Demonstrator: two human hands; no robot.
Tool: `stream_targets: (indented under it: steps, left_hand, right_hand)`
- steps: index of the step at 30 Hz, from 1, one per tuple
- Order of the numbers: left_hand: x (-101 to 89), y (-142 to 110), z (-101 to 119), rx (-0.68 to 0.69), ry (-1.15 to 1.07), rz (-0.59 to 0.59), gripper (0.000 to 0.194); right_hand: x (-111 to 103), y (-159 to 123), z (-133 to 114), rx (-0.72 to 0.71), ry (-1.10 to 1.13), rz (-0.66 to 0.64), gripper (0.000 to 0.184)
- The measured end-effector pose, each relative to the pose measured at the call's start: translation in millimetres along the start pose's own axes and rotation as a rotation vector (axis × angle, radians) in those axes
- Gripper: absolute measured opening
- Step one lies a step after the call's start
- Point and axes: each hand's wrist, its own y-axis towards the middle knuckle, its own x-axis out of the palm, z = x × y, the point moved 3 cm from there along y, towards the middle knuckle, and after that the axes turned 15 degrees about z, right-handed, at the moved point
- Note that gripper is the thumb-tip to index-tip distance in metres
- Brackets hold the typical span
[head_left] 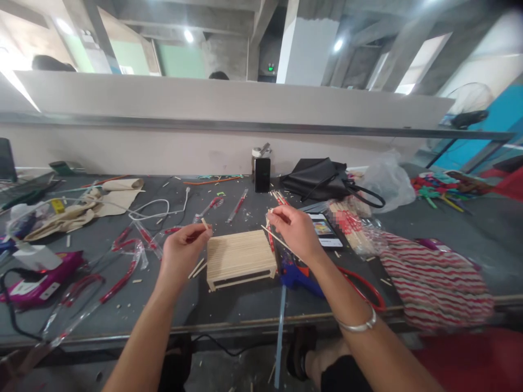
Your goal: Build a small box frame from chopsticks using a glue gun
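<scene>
A small slatted wooden frame [239,256], built from thin sticks like a little bench or bed, stands on short legs on the dark table between my hands. My left hand [183,247] is at its left end, finger and thumb pinching a short wooden stick [205,223]. Above the far right corner, my right hand [296,231] pinches a small stick piece [268,219]. A longer thin stick [280,238] slants below the right fingers; whether they grip it too is unclear. Under my right forearm lies a blue glue gun [302,279], partly hidden, with a translucent glue stick [280,332] extending past the table edge.
A black phone [262,175] stands upright at the back beside a black bag [314,177]. Another phone [326,231] lies near packaged sticks [353,228]. Striped cloth [437,280] is at right. Leftward are plastic wrappers [126,261], a white cable [151,204] and a purple box [44,283].
</scene>
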Motion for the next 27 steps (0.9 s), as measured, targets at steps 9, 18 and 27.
stream_targets:
  steps: [9,18,27]
  left_hand:
    - [4.2,8,-24,-0.053,-0.025,-0.066,0.027]
    - [9.9,7,-29,-0.061,-0.008,-0.085,0.028]
    - [9.3,7,-34,-0.053,0.008,-0.081,0.030]
  right_hand:
    - [19,-8,24,0.014,-0.008,0.031,0.023]
    - [26,-10,23,-0.011,-0.053,0.043,0.019]
    - [28,-11,23,-0.023,-0.051,0.044,0.019]
